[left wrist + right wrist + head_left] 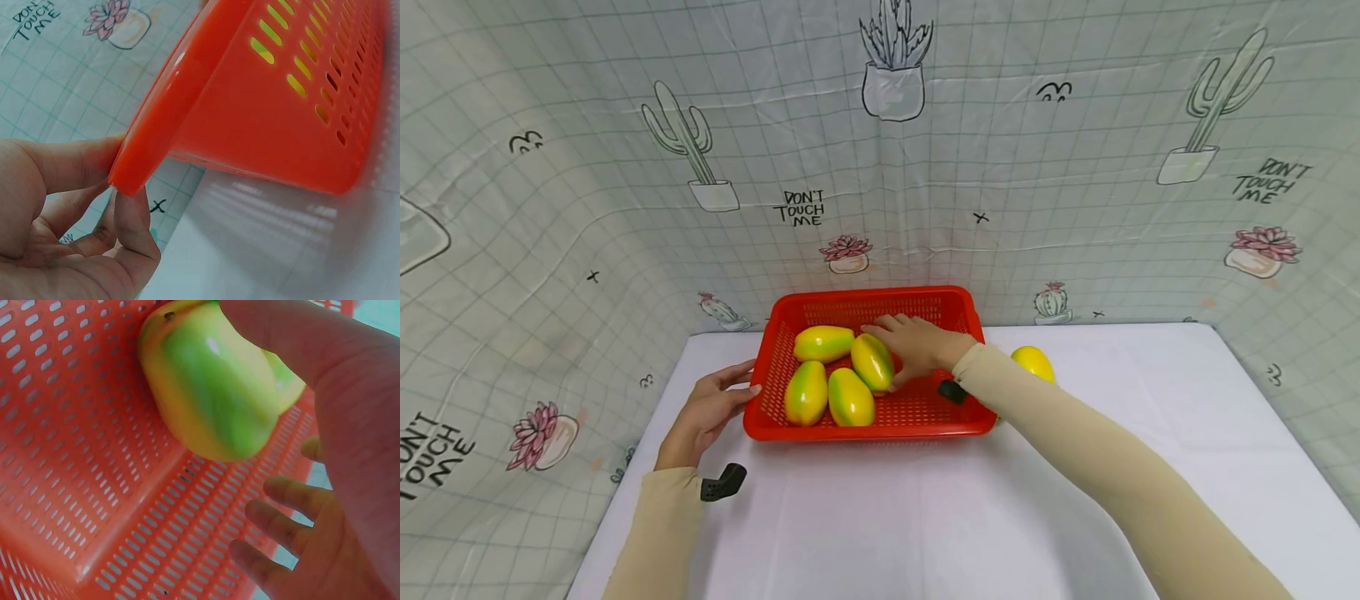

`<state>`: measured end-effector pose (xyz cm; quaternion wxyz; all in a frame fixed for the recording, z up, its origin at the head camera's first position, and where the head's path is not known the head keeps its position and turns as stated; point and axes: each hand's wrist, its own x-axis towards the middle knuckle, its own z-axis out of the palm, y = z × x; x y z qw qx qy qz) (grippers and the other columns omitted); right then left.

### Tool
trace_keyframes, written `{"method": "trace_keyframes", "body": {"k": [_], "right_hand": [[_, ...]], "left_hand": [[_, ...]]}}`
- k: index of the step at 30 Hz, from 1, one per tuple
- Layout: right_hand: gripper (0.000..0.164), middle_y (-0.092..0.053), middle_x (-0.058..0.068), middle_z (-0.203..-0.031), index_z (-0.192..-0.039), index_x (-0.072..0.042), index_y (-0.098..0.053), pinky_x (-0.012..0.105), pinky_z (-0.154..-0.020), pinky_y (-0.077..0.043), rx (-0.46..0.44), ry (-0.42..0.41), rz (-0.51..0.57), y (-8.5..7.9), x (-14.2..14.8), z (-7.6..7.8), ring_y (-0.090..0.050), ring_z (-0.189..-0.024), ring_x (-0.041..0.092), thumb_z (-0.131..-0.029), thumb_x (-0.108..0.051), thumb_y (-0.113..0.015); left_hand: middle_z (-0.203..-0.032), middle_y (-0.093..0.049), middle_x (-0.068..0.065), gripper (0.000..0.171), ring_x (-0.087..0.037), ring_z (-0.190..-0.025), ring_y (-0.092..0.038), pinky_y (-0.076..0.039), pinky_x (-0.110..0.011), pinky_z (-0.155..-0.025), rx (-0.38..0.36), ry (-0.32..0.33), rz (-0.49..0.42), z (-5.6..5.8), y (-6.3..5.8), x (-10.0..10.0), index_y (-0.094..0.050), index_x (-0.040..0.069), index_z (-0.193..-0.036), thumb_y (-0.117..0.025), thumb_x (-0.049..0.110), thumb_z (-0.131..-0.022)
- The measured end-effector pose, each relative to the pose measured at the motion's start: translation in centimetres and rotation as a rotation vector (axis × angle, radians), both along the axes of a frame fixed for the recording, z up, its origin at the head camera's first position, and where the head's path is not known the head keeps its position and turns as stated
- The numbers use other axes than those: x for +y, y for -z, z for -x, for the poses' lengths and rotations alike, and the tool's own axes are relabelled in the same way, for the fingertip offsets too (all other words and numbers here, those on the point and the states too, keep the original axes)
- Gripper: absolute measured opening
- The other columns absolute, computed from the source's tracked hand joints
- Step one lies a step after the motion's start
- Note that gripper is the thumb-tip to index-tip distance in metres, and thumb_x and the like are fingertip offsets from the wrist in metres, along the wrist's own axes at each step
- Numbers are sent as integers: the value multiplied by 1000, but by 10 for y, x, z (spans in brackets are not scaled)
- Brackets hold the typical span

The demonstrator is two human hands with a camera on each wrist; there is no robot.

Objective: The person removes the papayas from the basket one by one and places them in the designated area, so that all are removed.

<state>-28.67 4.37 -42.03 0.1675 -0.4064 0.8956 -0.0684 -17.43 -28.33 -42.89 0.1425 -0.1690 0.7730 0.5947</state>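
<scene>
A red plastic basket with slotted walls stands on the table, holding several yellow-green papayas. My left hand pinches the basket's left rim, thumb on one side and fingers on the other; the left wrist view shows this rim up close. Inside the basket, my right hand is beside the rightmost papaya, its fingers spread. In the right wrist view the thumb overlaps a papaya, while the other fingers extend loosely over the slotted floor, holding nothing.
Outside the basket to the right lies another papaya, partly hidden by my right forearm. A white cloth covers the table. Grid-patterned fabric with cactus drawings hangs behind the basket and along the sides.
</scene>
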Motion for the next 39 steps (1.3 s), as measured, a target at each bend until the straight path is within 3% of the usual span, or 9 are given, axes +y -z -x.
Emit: {"method": "trace_keyframes", "body": {"k": [10, 23, 31, 39], "right_hand": [[104, -37, 16, -163, -167, -12, -28, 56, -123, -37, -19, -4, -46, 10, -15, 5, -40, -147, 39, -87, -42, -87], [101, -39, 15, -161, -164, -13, -29, 52, -122, -40, -43, 28, -77, 19, -24, 7, -42, -143, 35, -86, -39, -88], [99, -44, 17, -155, -162, -12, -33, 50, -121, -41, -63, 46, -74, 12, -13, 4, -45, -140, 36, -85, -38, -89], [98, -45, 19, -156, -161, -8, -35, 54, -124, -36, -15, 62, 1, -10, 14, 1, -44, -144, 40, -85, -37, -89]], "left_hand": [[-165, -35, -24, 66, -37, -137, -49, -44, -44, -117, 6, -4, -6, 0, 0, 0, -34, 8, -166, -63, 10, -106], [-165, -35, -23, 66, -34, -134, -51, -50, -37, -112, 0, -3, -5, 1, 1, -1, -34, 9, -166, -63, 10, -106], [-165, -36, -22, 65, -35, -138, -49, -44, -43, -118, -14, -17, -9, 2, 3, 2, -35, 9, -166, -61, 8, -106], [-166, -35, -22, 66, -35, -138, -49, -48, -39, -115, -14, -4, 2, 0, 1, 2, -34, 9, -166, -62, 10, -107]]}}
